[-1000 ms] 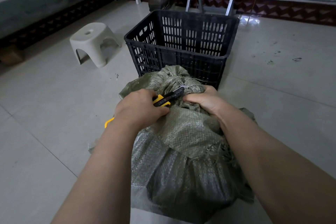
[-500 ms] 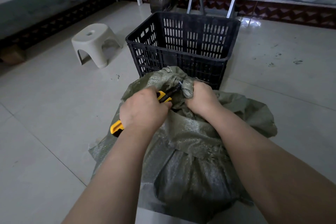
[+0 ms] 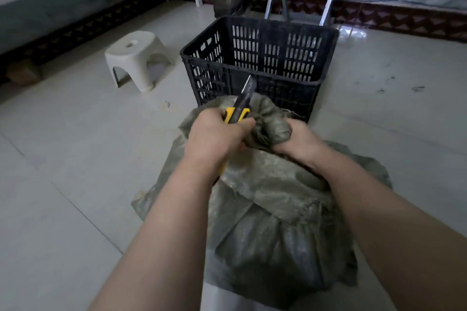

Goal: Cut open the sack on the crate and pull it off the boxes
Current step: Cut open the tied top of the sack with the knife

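My left hand (image 3: 214, 136) grips the yellow knife (image 3: 240, 106), blade up; my right hand (image 3: 298, 141) clutches the sack's (image 3: 273, 197) bunched neck.

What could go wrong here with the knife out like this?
The utility knife in the left hand has its blade extended, close to the right hand gripping the bunched neck of the sack; a slip could cut those fingers. A deep cut might also damage whatever the sack hides.

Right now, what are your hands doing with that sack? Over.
Left hand grips yellow knife, blade pointing up. Right hand bunches sack neck. Black crate close behind.
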